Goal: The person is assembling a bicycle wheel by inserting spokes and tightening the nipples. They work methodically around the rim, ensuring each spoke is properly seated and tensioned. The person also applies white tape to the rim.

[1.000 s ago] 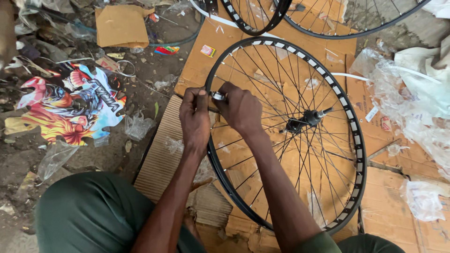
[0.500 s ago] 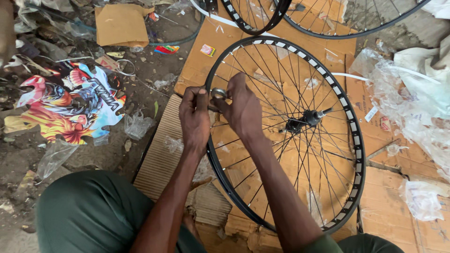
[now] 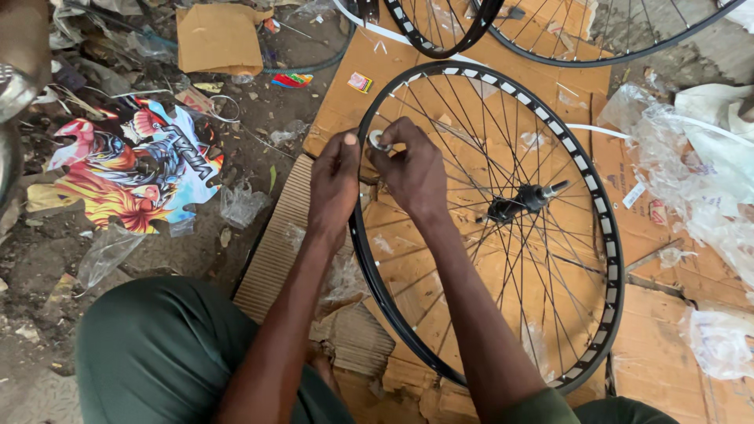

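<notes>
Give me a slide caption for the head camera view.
Both hands, left and right, pinch a small metal tool at a black spoked wheel's rim over cardboard.

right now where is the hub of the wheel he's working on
In the head view the hub sits at the middle of the black spoked wheel, right of centre, over the cardboard, to the right of the right hand.
</notes>
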